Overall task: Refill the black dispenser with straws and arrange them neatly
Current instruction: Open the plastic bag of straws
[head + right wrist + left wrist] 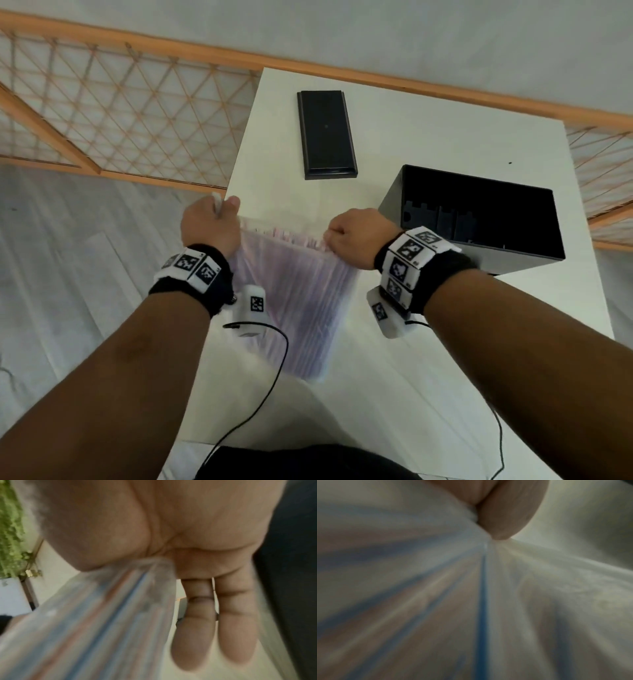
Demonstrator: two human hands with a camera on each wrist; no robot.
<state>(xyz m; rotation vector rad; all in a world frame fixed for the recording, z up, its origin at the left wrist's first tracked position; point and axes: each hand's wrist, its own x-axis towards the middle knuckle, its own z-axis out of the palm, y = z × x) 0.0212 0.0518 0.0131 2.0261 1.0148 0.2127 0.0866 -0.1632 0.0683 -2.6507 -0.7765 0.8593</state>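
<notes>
Left hand [210, 226] and right hand [356, 236] each pinch top corner of straw bag [294, 301], grip clenched on plastic both sides, likely pulling mouth open. Bag hangs over desk [428, 144] front edge, straws [291, 236] upright inside. Dispenser [479, 219] stands open just right, interior looks empty. Lid [327, 133] lies flat behind, out of way.
</notes>
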